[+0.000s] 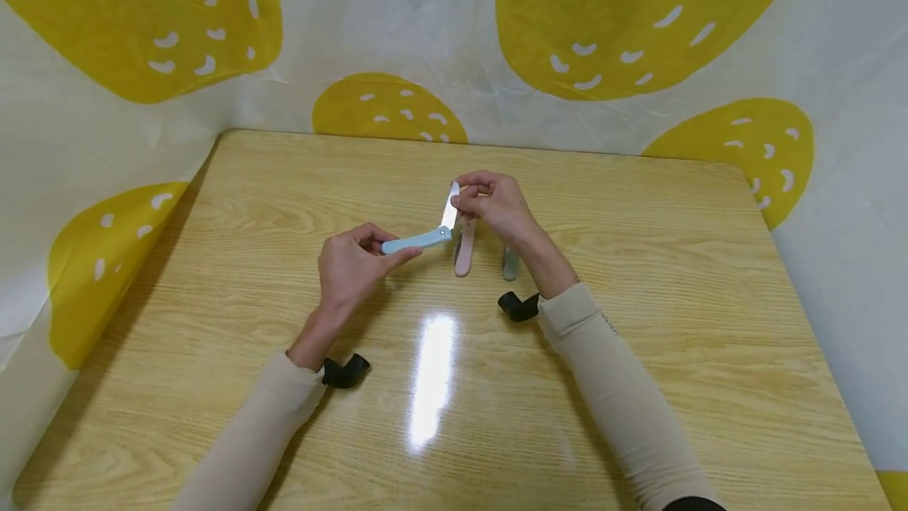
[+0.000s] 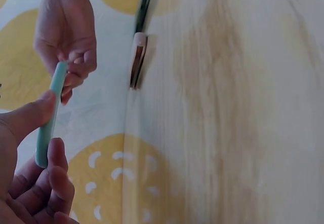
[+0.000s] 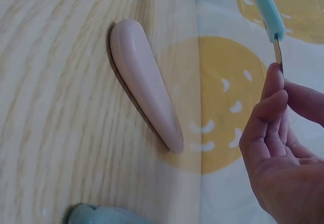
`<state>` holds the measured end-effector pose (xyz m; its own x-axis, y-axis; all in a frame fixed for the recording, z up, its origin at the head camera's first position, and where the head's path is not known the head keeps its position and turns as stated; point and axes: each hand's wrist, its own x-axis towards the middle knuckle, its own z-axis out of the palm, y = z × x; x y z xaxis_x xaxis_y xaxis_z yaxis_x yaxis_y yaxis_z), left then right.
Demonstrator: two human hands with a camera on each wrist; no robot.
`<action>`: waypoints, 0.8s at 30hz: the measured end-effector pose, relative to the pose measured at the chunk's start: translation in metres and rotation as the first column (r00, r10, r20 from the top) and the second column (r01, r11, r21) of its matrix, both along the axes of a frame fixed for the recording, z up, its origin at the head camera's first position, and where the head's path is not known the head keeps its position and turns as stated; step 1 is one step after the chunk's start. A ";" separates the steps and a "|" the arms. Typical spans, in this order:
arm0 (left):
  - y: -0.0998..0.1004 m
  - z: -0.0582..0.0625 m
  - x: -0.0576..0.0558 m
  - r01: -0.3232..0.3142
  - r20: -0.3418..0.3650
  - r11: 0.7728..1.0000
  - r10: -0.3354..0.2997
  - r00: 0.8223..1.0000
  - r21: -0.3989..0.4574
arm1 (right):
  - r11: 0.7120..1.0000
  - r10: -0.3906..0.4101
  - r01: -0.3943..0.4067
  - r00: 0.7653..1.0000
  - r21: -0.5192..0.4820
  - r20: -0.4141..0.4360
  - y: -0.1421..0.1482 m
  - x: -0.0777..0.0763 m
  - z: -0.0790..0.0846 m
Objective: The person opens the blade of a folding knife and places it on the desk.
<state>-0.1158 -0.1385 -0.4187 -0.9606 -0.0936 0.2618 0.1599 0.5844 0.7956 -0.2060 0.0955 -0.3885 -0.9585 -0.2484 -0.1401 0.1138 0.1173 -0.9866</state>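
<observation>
A folding knife with a light blue handle point(image 1: 417, 242) is held up between both hands, its bright blade point(image 1: 450, 207) swung out at an angle from the handle. My left hand point(image 1: 352, 265) grips the handle, thumb on one side and fingers on the other. With thumb and fingertips, my right hand point(image 1: 499, 210) pinches the flat of the blade point(image 3: 278, 51). Below the right hand, a pink folding knife point(image 3: 147, 84) lies folded on the table. A grey-green folding knife point(image 1: 511, 264) lies to its right, partly hidden by the right wrist in the head view.
The wood-grain table point(image 1: 638, 385) is backed by a white sheet with yellow fruit prints point(image 1: 397, 38). Black wrist camera mounts point(image 1: 347, 371) stick out beside both wrists. A light glare point(image 1: 433, 381) shines on the tabletop.
</observation>
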 end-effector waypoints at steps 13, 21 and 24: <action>0.010 -0.003 0.000 -0.071 -0.056 0.997 0.070 0.996 -0.016 | 0.991 -0.110 0.110 0.994 -0.073 0.003 -0.004 0.001 -0.002; 0.014 -0.005 0.000 -0.091 -0.082 0.996 0.088 0.993 -0.027 | 0.980 -0.177 0.175 0.984 -0.090 -0.007 -0.007 0.004 -0.002; 0.015 -0.004 0.000 -0.092 -0.093 0.995 0.090 0.992 -0.025 | 0.978 -0.190 0.188 0.982 -0.092 -0.020 -0.008 0.005 -0.001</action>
<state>-0.1158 -0.1237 -0.4229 -0.9202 -0.1704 0.3524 0.1766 0.6228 0.7622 -0.2012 0.0876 -0.3899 -0.9926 -0.0728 -0.0973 0.0970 0.0075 -0.9953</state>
